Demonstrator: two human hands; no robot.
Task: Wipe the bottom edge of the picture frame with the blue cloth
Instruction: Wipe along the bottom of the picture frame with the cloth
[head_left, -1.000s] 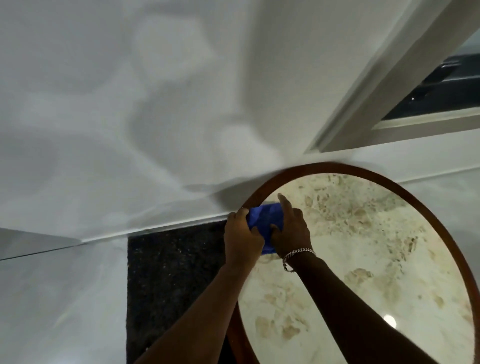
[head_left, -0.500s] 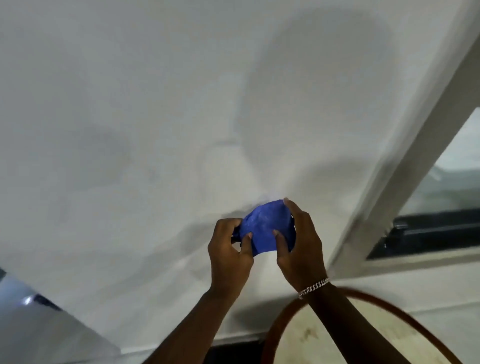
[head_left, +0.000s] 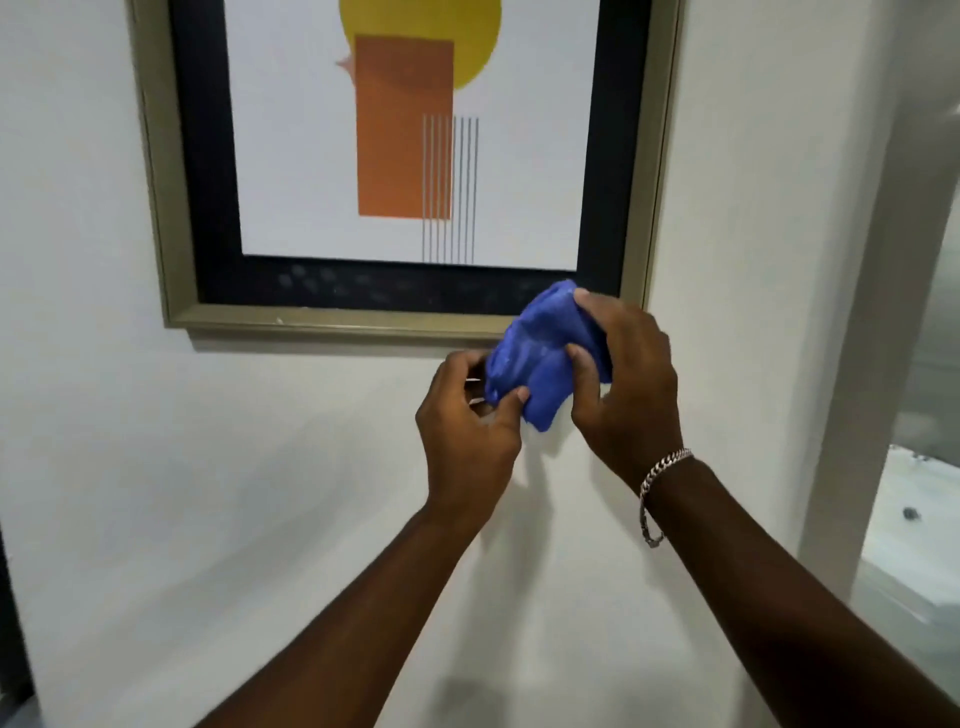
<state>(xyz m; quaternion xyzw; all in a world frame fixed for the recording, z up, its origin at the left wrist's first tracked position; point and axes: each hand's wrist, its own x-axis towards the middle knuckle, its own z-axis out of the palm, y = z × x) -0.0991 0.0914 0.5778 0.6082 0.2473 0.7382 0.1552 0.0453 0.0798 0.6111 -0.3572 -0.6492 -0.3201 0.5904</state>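
A picture frame (head_left: 332, 321) with a dull gold moulding and a black mat hangs on the white wall; its print shows an orange rectangle and a yellow circle. A bunched blue cloth (head_left: 540, 358) sits in front of the frame's bottom right corner and hides that corner. My left hand (head_left: 470, 415) pinches the cloth's lower left part with thumb and fingers. My right hand (head_left: 626, 384), with a silver bracelet at the wrist, wraps around the cloth's right side. I cannot tell whether the cloth touches the frame.
White wall (head_left: 208, 493) fills the space under the frame. A white door or window jamb (head_left: 872, 364) runs down the right side, with a pale room beyond it. A dark strip shows at the far left bottom edge.
The view has swung up from a round marble table to the wall and the picture frame. Both hands have kept hold of the cloth and now sit at the frame's bottom right corner.
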